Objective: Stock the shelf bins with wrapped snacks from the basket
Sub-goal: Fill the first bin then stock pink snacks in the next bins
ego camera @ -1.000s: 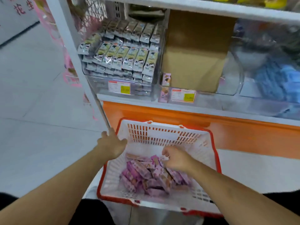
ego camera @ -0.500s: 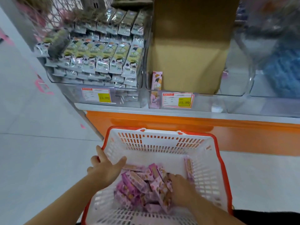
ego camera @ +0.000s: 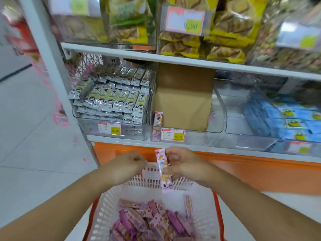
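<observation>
A pink wrapped snack bar (ego camera: 163,168) is held upright above the far rim of the white basket (ego camera: 199,202), gripped by the right hand (ego camera: 186,165), whose fingers (ego camera: 173,156) are curled round its right edge. The left hand (ego camera: 127,165) is raised just left of the bar, apart from it; its fingers are curled together, and nothing can be seen held in them through the blur. Below the bar, a heap of pink and purple wrapped snacks (ego camera: 151,221) is seen in the basket. Beyond the bar, a clear middle bin (ego camera: 217,108) is set on the shelf (ego camera: 121,139), with a brown cardboard box (ego camera: 184,98) inside and one pink bar (ego camera: 158,119) standing at its front left corner. Left of that bin, a bin of silver-and-yellow packets (ego camera: 114,98) is stacked full; to the right, blue packets (ego camera: 286,119) are stocked.
</observation>
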A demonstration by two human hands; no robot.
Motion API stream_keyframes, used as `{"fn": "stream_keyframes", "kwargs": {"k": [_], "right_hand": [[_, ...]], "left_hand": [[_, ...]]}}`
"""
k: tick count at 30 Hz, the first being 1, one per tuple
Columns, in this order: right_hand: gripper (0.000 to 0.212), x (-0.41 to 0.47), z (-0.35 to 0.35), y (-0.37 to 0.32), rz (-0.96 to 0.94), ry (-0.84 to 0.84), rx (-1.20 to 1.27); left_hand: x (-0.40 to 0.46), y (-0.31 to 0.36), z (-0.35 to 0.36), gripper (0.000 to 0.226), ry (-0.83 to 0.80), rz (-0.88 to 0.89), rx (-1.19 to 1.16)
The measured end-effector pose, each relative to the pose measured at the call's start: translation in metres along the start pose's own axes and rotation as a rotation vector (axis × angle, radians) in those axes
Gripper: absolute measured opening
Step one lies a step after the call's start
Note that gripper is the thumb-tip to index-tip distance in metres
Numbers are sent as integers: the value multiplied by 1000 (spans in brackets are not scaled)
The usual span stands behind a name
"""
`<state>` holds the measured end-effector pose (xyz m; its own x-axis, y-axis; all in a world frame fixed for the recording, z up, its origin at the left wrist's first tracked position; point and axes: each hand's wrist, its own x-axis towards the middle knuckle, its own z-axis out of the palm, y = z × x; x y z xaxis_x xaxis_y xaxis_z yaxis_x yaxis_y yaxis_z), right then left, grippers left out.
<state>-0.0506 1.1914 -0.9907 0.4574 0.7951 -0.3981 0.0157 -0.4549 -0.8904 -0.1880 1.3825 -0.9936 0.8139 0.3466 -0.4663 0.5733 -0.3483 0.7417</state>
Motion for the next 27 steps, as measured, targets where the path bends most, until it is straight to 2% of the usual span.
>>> {"fn": "stream_keyframes", "kwargs": {"k": [2, 4, 7, 10, 12, 14, 16, 18, 20, 24, 27], "right_hand": [[41, -16, -9, -28, -80, 40, 61], [47, -28, -15, -46, -154, 87, 110], [49, -35, -21, -61, -230, 152, 175], [43, -29, -30, -70, -254, 235, 92], [40, -18, -41, -78, -255, 294, 26], [37, 1, -55, -88, -241, 405, 39], [33, 26, -71, -98, -227, 554, 1], [31, 53, -86, -101, -230, 631, -113], [31, 80, -94, -98, -228, 621, -195], [31, 121, -90, -76, -116, 539, -365], [33, 142, -82, -61, -51, 482, -376]], "left_hand": [[-17, 25, -4, 17, -71, 86, -149], [-30, 42, -3, 31, -117, 151, -205], [-37, 57, 1, 28, -10, 241, -314], [-30, 68, 3, 19, 88, 307, -337], [-21, 74, 2, 20, 134, 352, -294], [-8, 75, -1, 33, 217, 369, -199], [2, 74, -4, 47, 300, 383, 15], [10, 72, -5, 61, 345, 398, 235], [16, 70, -3, 65, 343, 402, 336], [22, 67, 2, 63, 344, 405, 352], [27, 63, 1, 66, 338, 397, 351]]}}
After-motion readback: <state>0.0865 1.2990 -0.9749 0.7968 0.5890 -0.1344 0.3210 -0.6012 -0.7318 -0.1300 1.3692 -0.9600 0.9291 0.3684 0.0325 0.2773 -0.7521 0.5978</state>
